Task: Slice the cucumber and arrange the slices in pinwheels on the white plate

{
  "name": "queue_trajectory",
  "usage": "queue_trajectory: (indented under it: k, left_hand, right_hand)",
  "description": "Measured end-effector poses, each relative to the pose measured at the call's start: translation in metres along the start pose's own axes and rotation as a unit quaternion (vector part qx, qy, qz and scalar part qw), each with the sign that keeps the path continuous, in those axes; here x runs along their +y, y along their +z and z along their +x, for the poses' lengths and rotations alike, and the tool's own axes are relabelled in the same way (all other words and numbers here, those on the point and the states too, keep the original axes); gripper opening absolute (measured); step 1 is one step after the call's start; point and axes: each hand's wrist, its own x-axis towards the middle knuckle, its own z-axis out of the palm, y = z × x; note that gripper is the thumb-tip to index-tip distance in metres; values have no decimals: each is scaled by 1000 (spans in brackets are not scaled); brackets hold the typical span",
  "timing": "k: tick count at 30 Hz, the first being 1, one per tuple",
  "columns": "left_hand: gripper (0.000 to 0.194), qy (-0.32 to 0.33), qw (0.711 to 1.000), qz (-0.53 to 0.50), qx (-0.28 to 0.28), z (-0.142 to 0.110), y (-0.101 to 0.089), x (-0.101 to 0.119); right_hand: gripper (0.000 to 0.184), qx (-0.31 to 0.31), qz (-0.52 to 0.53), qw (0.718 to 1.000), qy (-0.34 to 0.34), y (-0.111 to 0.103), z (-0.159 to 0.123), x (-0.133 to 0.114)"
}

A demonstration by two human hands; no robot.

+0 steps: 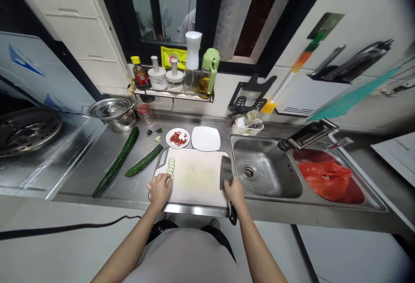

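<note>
A white cutting board [199, 190] lies at the counter's front edge. Along its left side runs an overlapping row of thin cucumber slices [171, 164]. My left hand [160, 191] has its fingers curled and closed at the near end of this row, touching the lowest slices and partly hiding them. On the board's right side lies a cleaver [226, 170], its dark blade flat and its black handle sticking out over the front edge. My right hand [234, 191] is closed on the cleaver near the base of the blade.
Left of the board lie a cut cucumber [144, 161] and a longer whole cucumber [118, 160]. Behind it stand a plate of chopped red pieces [168, 141] and a white plate [205, 138]. A sink [266, 190] adjoins on the right. Seasoning bottles line a shelf [178, 95].
</note>
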Motion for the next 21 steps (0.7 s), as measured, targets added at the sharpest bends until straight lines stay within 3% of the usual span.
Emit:
queue_trajectory:
  k: [5,13,21]
  left_hand:
    - [20,34,999,5,3,-5,8,12]
    - [22,47,999,6,-12,-2,4,24]
    - [25,40,998,-47,-25,11,10,42]
  right_hand:
    - [49,34,-67,997,13,-4,-6,0]
    - [42,-3,-166,986,34,-12,-10,-10]
    - [36,0,-194,981,28,-12,-9,-12]
